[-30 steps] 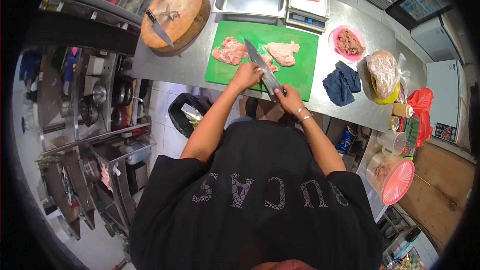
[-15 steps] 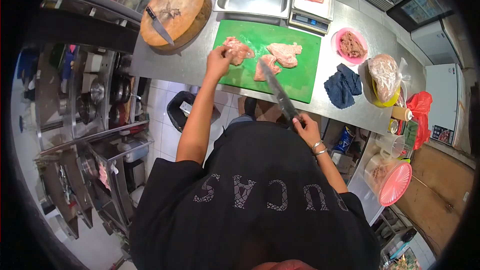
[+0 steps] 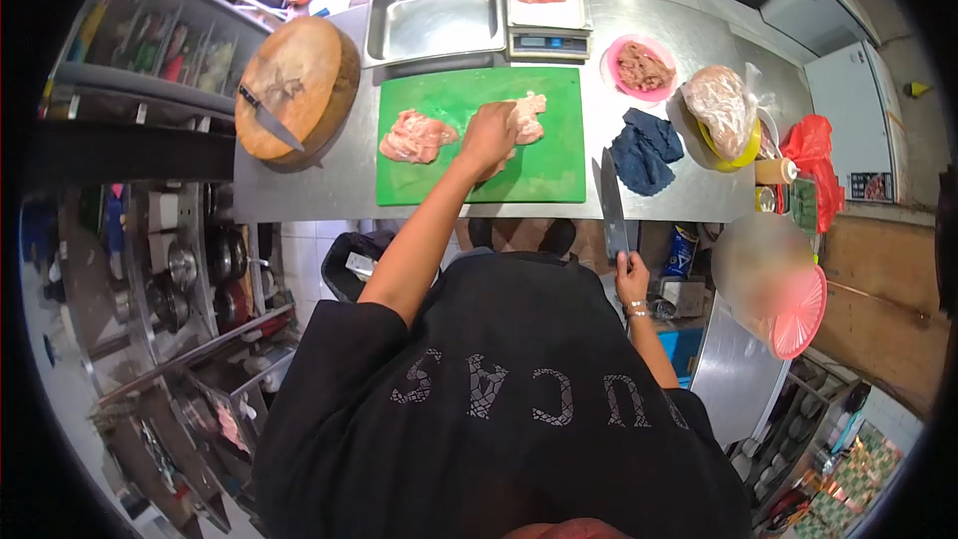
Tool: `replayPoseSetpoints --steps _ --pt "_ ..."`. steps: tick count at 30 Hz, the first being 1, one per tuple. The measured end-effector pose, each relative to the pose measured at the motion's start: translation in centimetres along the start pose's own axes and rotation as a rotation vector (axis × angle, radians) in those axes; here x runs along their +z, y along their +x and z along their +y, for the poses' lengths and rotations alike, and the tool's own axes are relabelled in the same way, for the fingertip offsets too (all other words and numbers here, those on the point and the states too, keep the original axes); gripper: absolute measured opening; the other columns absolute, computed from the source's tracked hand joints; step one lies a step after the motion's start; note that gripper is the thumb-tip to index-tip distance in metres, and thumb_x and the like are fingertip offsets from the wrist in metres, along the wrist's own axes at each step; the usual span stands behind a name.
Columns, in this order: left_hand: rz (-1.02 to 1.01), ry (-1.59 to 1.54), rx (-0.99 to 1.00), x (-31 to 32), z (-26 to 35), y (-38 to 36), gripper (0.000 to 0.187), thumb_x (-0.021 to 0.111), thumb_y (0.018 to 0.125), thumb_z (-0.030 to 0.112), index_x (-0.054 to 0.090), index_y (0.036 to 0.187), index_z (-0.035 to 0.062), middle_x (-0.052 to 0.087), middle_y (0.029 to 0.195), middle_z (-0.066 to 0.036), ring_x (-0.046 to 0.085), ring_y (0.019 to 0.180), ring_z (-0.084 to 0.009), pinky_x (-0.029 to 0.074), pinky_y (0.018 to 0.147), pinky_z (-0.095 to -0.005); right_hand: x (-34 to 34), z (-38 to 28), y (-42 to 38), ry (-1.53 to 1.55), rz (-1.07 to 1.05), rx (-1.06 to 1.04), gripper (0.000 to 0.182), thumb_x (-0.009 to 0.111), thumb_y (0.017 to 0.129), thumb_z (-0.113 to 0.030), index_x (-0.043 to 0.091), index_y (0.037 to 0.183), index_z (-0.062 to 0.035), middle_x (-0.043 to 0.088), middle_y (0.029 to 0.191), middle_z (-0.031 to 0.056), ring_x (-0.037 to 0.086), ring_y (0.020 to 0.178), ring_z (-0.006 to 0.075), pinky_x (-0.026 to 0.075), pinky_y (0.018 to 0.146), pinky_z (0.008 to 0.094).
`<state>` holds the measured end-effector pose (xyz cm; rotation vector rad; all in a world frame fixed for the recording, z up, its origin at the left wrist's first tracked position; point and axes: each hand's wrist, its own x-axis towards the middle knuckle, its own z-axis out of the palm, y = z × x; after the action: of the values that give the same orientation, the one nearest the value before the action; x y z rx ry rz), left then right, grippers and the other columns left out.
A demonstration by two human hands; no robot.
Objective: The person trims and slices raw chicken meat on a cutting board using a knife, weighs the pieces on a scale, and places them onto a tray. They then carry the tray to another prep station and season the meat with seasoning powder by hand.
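My left hand (image 3: 489,138) reaches over the green cutting board (image 3: 544,175), its fingers closed down on a piece of raw meat that it mostly covers. Just beyond the fingers shows another pale pink piece of raw meat (image 3: 531,112). A larger piece of raw meat (image 3: 417,137) lies on the board's left half, apart from the hand. My right hand (image 3: 631,279) grips the handle of a long knife (image 3: 611,200) in front of the table edge, its blade pointing away from me beside the dark blue cloth (image 3: 649,152).
Behind the board stand a steel tray (image 3: 436,52) and a scale (image 3: 547,43) bearing meat. Left is a round wooden chopping block (image 3: 289,65) with a second knife (image 3: 271,120). Right are a pink bowl (image 3: 667,90) of ground meat and a bagged lump of meat (image 3: 720,105).
My left hand has moved right, from the left piece of meat to the middle one. My right hand has drawn the knife off the board to the right. The camera view has turned.
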<state>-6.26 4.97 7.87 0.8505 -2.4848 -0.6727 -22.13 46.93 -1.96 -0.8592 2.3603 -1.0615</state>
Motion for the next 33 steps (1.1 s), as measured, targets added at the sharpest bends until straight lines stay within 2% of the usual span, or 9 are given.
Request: replayPoseSetpoints --steps 5,8,12,16,22,25,27,31,33 --pt "-0.11 0.227 0.007 2.3 -0.6 3.7 0.061 0.072 0.081 0.03 0.057 0.132 0.0012 0.068 0.116 -0.022 0.062 0.112 -0.0373 0.049 0.096 -0.0465 -2.2 13.7 -11.2 0.106 0.226 0.25 0.035 0.059 0.102 -0.038 0.058 0.087 -0.0062 0.05 0.061 -0.0031 0.046 0.051 0.0061 0.037 0.046 0.0253" --pt "-0.363 0.216 -0.112 1.1 -0.8 6.0 0.071 0.077 0.074 0.038 0.058 0.132 0.0021 0.069 0.113 -0.022 0.065 0.107 -0.0368 0.051 0.094 -0.0454 -6.1 11.1 -14.4 0.027 0.37 0.426 0.041 0.059 0.101 -0.038 0.056 0.08 -0.0028 0.054 0.061 0.004 0.049 0.055 0.0152 0.041 0.053 0.0346" --pt "-0.727 0.099 -0.069 1.6 -3.4 7.8 0.064 0.082 0.064 0.041 0.069 0.114 0.0029 0.072 0.099 -0.02 0.069 0.091 -0.0365 0.054 0.082 -0.0429 -6.8 8.1 -14.7 0.193 0.417 0.458 0.04 0.058 0.102 -0.038 0.056 0.079 -0.0049 0.051 0.058 0.0005 0.047 0.051 0.01 0.037 0.048 0.0291" --pt "-0.657 0.059 0.114 0.5 -1.9 7.2 0.054 0.082 0.067 0.04 0.072 0.106 0.0038 0.072 0.099 -0.019 0.068 0.09 -0.0367 0.053 0.082 -0.0426 -5.5 4.0 -11.6 0.213 0.335 0.365 0.04 0.057 0.103 -0.036 0.051 0.076 -0.0073 0.051 0.058 -0.002 0.047 0.052 0.0077 0.036 0.048 0.0265" --pt "-0.577 -0.271 -0.154 0.5 -2.2 6.2 0.04 0.084 0.071 0.03 0.068 0.098 0.004 0.072 0.089 -0.015 0.069 0.082 -0.025 0.055 0.073 -0.037 -3.3 -2.4 -5.7 0.331 0.191 0.242 0.035 0.06 0.102 -0.029 0.05 0.076 -0.0084 0.05 0.056 -0.003 0.048 0.05 0.0072 0.036 0.047 0.0265" --pt "-0.476 -0.869 -0.496 0.2 -0.8 4.3 0.036 0.082 0.078 0.015 0.066 0.109 0.0051 0.071 0.094 -0.013 0.069 0.087 -0.0218 0.056 0.073 -0.0346 -3.1 -4.9 -3.2 0.302 0.121 0.155 0.033 0.062 0.101 -0.027 0.051 0.076 -0.0086 0.052 0.058 -0.003 0.049 0.049 0.007 0.036 0.047 0.0263" --pt "-0.129 -1.397 -0.712 -0.7 1.9 2.4 0.042 0.078 0.082 0.002 0.062 0.12 0.0026 0.07 0.099 -0.013 0.069 0.089 -0.0216 0.057 0.072 -0.0332 -3.5 -7.7 -1.5 0.28 0.072 0.125 0.031 0.062 0.101 -0.026 0.053 0.078 -0.0072 0.055 0.061 -0.0013 0.05 0.05 0.0068 0.038 0.047 0.0264" --pt "-0.172 -0.985 -0.649 0.7 0.9 0.3 0.043 0.071 0.082 -0.004 0.061 0.124 -0.0057 0.068 0.101 -0.016 0.07 0.081 -0.02 0.059 0.065 -0.0328 -2.8 -13.5 2.7 0.42 -0.125 0.139 0.025 0.063 0.1 -0.023 0.054 0.087 -0.0035 0.058 0.062 0.0022 0.053 0.052 0.0057 0.042 0.048 0.0276" --pt "-0.141 -0.972 -0.697 0.4 1.0 0.0 0.035 0.069 0.082 -0.005 0.065 0.117 -0.0067 0.069 0.096 -0.017 0.069 0.072 -0.0182 0.057 0.058 -0.0305 -2.0 -16.6 4.8 0.285 -0.241 0.034 0.021 0.061 0.099 -0.022 0.056 0.092 -0.0028 0.065 0.067 0.0112 0.065 0.055 0.0218 0.048 0.05 0.0364"
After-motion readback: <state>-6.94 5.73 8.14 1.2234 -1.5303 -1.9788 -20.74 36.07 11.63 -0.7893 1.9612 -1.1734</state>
